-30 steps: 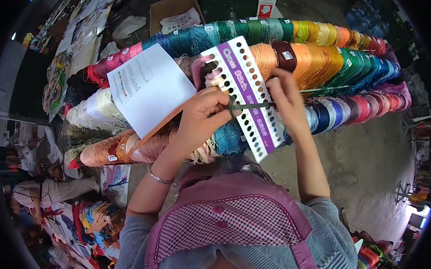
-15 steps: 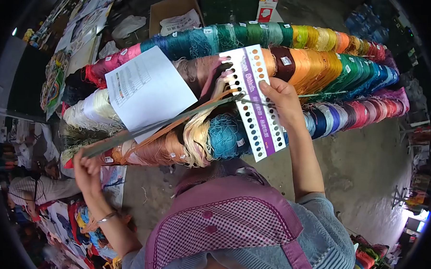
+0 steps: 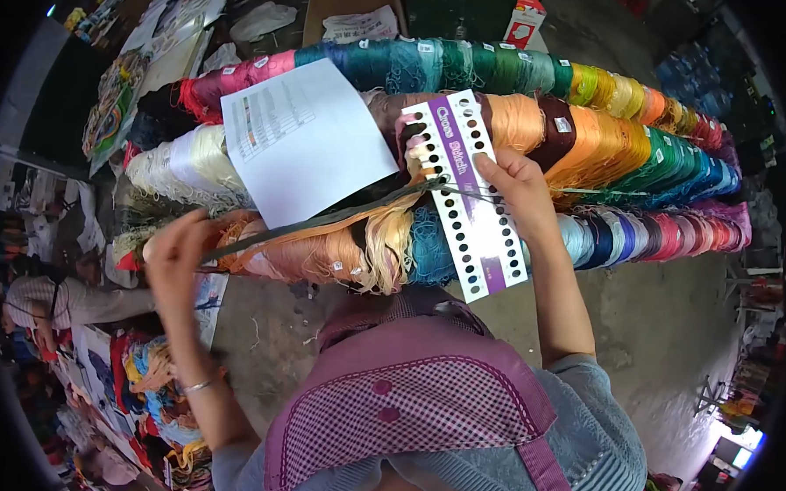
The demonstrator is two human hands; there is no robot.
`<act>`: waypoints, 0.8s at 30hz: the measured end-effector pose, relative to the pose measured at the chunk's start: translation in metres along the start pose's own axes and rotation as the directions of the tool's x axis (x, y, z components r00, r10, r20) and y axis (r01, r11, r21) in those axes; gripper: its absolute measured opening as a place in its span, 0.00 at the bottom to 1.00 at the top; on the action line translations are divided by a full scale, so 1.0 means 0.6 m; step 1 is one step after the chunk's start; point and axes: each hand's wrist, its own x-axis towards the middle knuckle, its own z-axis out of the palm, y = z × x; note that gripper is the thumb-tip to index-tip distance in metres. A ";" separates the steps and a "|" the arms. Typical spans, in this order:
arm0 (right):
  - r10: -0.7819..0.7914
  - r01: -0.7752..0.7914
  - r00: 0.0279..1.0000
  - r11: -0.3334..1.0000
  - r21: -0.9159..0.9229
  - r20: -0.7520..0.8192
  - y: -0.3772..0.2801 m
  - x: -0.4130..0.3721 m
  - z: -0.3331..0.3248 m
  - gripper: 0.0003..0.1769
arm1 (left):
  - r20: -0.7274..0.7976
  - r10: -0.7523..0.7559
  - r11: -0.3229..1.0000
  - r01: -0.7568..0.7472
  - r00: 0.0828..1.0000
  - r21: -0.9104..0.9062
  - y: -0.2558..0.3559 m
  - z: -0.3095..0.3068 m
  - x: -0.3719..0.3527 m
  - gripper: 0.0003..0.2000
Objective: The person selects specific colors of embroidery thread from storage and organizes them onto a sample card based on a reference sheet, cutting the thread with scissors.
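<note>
My right hand point(image 3: 520, 188) pinches the right edge of a white and purple thread card point(image 3: 465, 205) lettered "Cross Stitch", with holes along both long sides. Pink, cream and orange threads hang from the holes on its left side. A dark grey-green thread point(image 3: 324, 228) runs from a hole near the card's middle down to the left. At that end my left hand point(image 3: 178, 249), a little blurred, is closed around the thread. Beneath lie rows of coloured thread skeins, with cream skeins point(image 3: 384, 245) just left of the card.
A printed white sheet point(image 3: 309, 154) rests across the skeins on the left. Behind the rows stand a cardboard box point(image 3: 324, 14) and a red-and-white carton point(image 3: 524, 25). Another person's sleeve point(image 3: 101, 305) is at far left, above heaped coloured thread point(image 3: 163, 385).
My left hand has risen and turned, its fingers curled on the dark thread, which hangs slacker. The view has shifted slightly; my right hand keeps its grip on the card.
</note>
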 end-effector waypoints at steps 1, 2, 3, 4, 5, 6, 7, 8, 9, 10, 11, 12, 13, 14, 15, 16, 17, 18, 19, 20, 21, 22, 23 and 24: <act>-0.012 0.012 1.000 1.000 0.001 0.018 -0.002 -0.001 0.013 0.12 | 0.110 0.230 0.973 -0.228 0.967 -0.036 0.054 0.056 -0.002 0.14; -0.025 0.024 0.999 1.000 0.007 0.037 -0.003 -0.002 0.027 0.12 | 0.194 0.247 0.954 -0.203 0.949 -0.223 0.112 0.115 -0.015 0.15; -0.014 0.011 0.997 0.999 0.045 0.076 -0.010 -0.004 0.040 0.12 | 0.268 0.327 0.934 -0.266 0.906 -0.238 0.178 0.156 -0.020 0.16; -0.012 0.007 0.995 0.999 0.050 0.095 -0.009 -0.003 0.047 0.12 | 0.314 0.356 0.924 -0.281 0.880 -0.260 0.222 0.197 -0.021 0.13; -0.010 0.004 0.994 0.999 0.053 0.111 -0.008 -0.003 0.052 0.12 | 0.299 0.441 0.889 -0.366 0.847 -0.275 0.224 0.236 -0.019 0.12; -0.034 0.029 0.994 0.998 0.048 0.106 -0.014 -0.006 0.057 0.11 | 0.282 0.523 0.845 -0.448 0.804 -0.291 0.212 0.265 -0.014 0.11; -0.051 0.047 0.995 0.997 0.053 0.080 -0.018 -0.010 0.059 0.11 | 0.283 0.529 0.842 -0.454 0.800 -0.292 0.207 0.273 -0.006 0.11; -0.069 0.066 0.996 0.996 0.061 0.050 -0.021 -0.012 0.059 0.11 | 0.288 0.550 0.820 -0.441 0.784 -0.365 0.204 0.280 0.002 0.09; -0.073 0.069 0.996 0.994 0.079 0.051 -0.020 -0.012 0.047 0.11 | 0.296 0.573 0.793 -0.424 0.765 -0.438 0.205 0.284 0.008 0.07; -0.079 0.077 0.997 0.993 0.089 0.018 -0.015 -0.011 0.035 0.11 | 0.483 0.283 0.780 0.094 0.829 -0.619 0.207 0.268 -0.004 0.03; -0.057 0.059 0.998 0.993 0.100 -0.030 -0.007 -0.009 0.023 0.10 | 0.463 0.246 0.723 0.158 0.851 -0.673 0.203 0.245 -0.001 0.03; -0.045 0.051 0.998 0.992 0.117 -0.054 -0.007 -0.009 0.013 0.11 | 0.448 0.203 0.657 0.218 0.871 -0.722 0.190 0.218 0.007 0.05; -0.030 0.040 0.997 0.990 0.137 -0.075 -0.006 -0.009 0.004 0.11 | 0.353 0.121 0.705 0.170 0.928 -0.689 0.175 0.195 0.015 0.05; -0.054 0.067 0.995 0.987 0.145 -0.088 -0.001 -0.007 -0.008 0.11 | 0.243 0.044 0.753 0.127 0.969 -0.646 0.156 0.168 0.026 0.06; -0.073 0.090 0.991 0.985 0.149 -0.116 0.003 -0.003 -0.017 0.11 | 0.149 -0.054 0.699 0.144 0.987 -0.700 0.134 0.143 0.034 0.03; -0.091 0.113 0.986 0.982 0.153 -0.140 0.009 0.001 -0.024 0.11 | 0.052 -0.151 0.642 0.138 0.987 -0.754 0.112 0.118 0.042 0.03; -0.096 0.121 0.979 0.984 0.134 -0.178 0.015 0.006 -0.032 0.11 | 0.041 -0.148 0.615 0.124 0.988 -0.779 0.092 0.086 0.044 0.05; -0.067 0.095 0.976 0.987 0.127 -0.210 0.021 0.011 -0.043 0.11 | 0.027 -0.149 0.587 0.110 0.988 -0.802 0.065 0.047 0.044 0.08; -0.036 0.066 0.971 0.990 0.121 -0.237 0.026 0.014 -0.049 0.11 | -0.011 -0.126 0.618 0.070 0.992 -0.783 0.034 0.008 0.041 0.13; -0.031 0.065 0.967 0.990 0.128 -0.252 0.022 0.013 -0.048 0.11 | -0.001 -0.109 0.627 0.068 0.994 -0.776 0.024 -0.029 0.036 0.12; -0.037 0.063 0.963 0.994 0.090 -0.268 0.031 0.018 -0.058 0.10 | -0.078 -0.163 0.650 0.048 0.984 -0.758 0.011 -0.058 0.030 0.10; -0.030 0.051 0.964 0.996 0.074 -0.263 0.040 0.022 -0.068 0.10 | -0.139 -0.198 0.660 0.027 0.970 -0.751 0.016 -0.081 0.020 0.10; -0.081 0.092 0.955 0.995 0.025 -0.284 0.047 0.025 -0.073 0.11 | -0.165 -0.133 0.685 -0.030 0.977 -0.728 0.008 -0.106 0.011 0.09; -0.093 0.079 0.958 0.995 -0.062 -0.272 0.063 0.031 -0.089 0.11 | -0.174 -0.125 0.719 -0.032 0.977 -0.694 0.010 -0.131 0.000 0.07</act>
